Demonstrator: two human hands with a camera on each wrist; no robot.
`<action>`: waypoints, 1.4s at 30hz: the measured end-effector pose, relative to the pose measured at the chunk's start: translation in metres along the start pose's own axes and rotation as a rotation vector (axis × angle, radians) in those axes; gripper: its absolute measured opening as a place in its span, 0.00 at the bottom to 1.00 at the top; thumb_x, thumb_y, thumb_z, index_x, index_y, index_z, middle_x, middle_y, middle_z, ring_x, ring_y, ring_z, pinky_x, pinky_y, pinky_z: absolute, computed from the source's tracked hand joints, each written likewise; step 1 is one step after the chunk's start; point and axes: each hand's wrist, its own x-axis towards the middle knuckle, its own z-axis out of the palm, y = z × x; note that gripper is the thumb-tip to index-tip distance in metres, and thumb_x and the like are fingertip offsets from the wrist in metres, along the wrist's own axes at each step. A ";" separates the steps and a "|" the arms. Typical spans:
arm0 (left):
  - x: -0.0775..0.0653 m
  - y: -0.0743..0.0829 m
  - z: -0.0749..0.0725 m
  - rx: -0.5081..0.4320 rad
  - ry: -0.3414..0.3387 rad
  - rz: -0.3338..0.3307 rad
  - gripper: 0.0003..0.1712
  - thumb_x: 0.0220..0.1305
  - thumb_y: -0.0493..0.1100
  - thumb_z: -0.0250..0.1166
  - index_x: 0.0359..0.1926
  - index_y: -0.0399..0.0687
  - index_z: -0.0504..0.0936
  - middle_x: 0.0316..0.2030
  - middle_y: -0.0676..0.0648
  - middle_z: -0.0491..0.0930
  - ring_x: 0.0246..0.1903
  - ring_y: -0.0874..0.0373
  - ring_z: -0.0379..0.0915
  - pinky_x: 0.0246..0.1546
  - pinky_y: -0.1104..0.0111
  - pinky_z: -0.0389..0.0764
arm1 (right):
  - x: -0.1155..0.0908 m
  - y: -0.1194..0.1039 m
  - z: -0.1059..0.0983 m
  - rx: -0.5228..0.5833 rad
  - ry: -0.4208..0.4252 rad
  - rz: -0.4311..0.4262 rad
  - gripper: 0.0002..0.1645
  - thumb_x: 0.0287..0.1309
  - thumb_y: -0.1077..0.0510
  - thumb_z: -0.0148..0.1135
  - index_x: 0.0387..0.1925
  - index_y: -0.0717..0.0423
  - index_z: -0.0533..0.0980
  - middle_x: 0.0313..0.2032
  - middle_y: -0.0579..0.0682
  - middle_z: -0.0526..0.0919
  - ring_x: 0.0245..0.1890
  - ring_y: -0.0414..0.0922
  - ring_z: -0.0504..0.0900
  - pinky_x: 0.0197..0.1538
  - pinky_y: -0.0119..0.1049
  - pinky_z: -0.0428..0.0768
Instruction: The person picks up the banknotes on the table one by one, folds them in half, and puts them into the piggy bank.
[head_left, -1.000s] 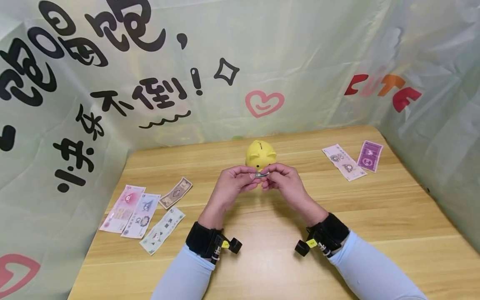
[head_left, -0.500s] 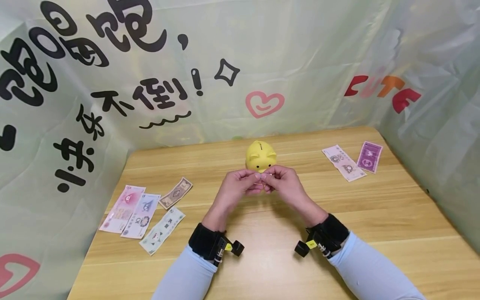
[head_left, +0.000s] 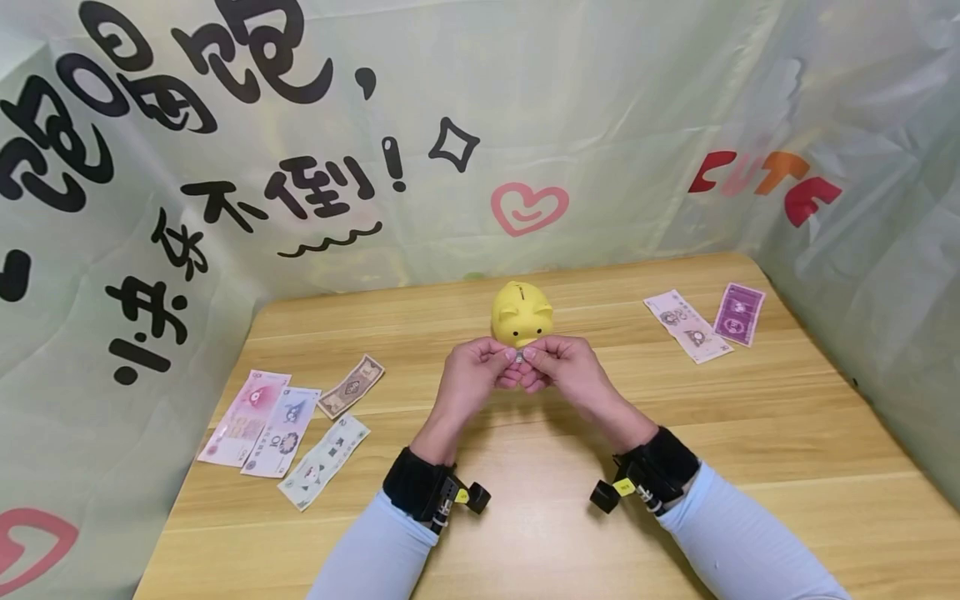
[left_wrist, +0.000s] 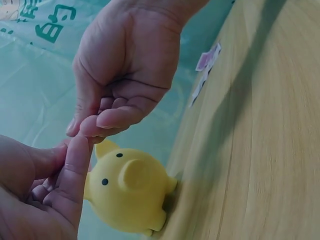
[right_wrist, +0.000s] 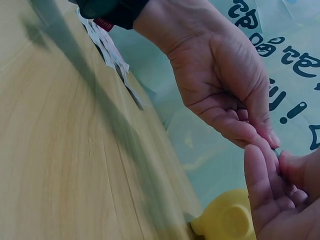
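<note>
In the head view my left hand [head_left: 467, 377] and right hand [head_left: 576, 373] meet over the table, thumb tips almost together. Between them they pinch a small folded banknote [head_left: 519, 356], of which only a short grey-green bit shows. Right behind the hands stands a yellow piggy bank [head_left: 522, 308], its coin slot on top and its face toward me. The left wrist view shows the piggy bank's snout [left_wrist: 136, 175] beyond the touching fingertips. In the right wrist view the fingers of both hands mostly cover the note.
On the left lie a pink banknote [head_left: 243, 417], a bluish ten note [head_left: 282, 433], a brown note [head_left: 351, 386] and a green note [head_left: 324, 462]. A pale pink note [head_left: 687, 327] and a purple note [head_left: 739, 313] lie at right. Printed curtains border the wooden table [head_left: 540, 517].
A second ago a longer strip of the folded banknote showed between the hands; now only a short bit does. The left hand has shifted slightly right and the fingertips sit closer together.
</note>
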 end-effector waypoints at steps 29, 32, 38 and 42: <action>0.018 0.004 -0.004 -0.023 0.039 0.069 0.10 0.72 0.41 0.70 0.45 0.37 0.86 0.38 0.39 0.90 0.35 0.53 0.89 0.39 0.61 0.92 | 0.012 -0.007 0.000 0.150 0.143 -0.060 0.02 0.72 0.63 0.65 0.41 0.58 0.79 0.33 0.45 0.89 0.34 0.40 0.88 0.35 0.34 0.89; 0.025 0.010 -0.010 0.112 0.100 0.113 0.12 0.70 0.45 0.73 0.47 0.42 0.86 0.40 0.42 0.90 0.40 0.49 0.88 0.44 0.58 0.91 | 0.021 -0.017 -0.006 0.048 0.204 -0.093 0.15 0.71 0.61 0.67 0.53 0.64 0.75 0.33 0.48 0.89 0.33 0.41 0.87 0.35 0.36 0.90; 0.043 0.017 -0.015 0.438 0.197 0.158 0.26 0.67 0.52 0.75 0.61 0.47 0.82 0.59 0.43 0.82 0.61 0.45 0.75 0.60 0.53 0.80 | 0.047 -0.033 -0.021 -0.292 0.279 -0.188 0.26 0.70 0.57 0.68 0.61 0.63 0.69 0.36 0.59 0.87 0.33 0.50 0.87 0.36 0.44 0.91; 0.058 0.019 -0.010 0.607 0.157 0.132 0.37 0.66 0.56 0.76 0.69 0.50 0.75 0.69 0.43 0.73 0.69 0.44 0.65 0.68 0.50 0.76 | 0.062 -0.040 -0.025 -0.504 0.325 -0.242 0.21 0.71 0.56 0.67 0.59 0.61 0.74 0.36 0.57 0.86 0.32 0.51 0.86 0.32 0.37 0.87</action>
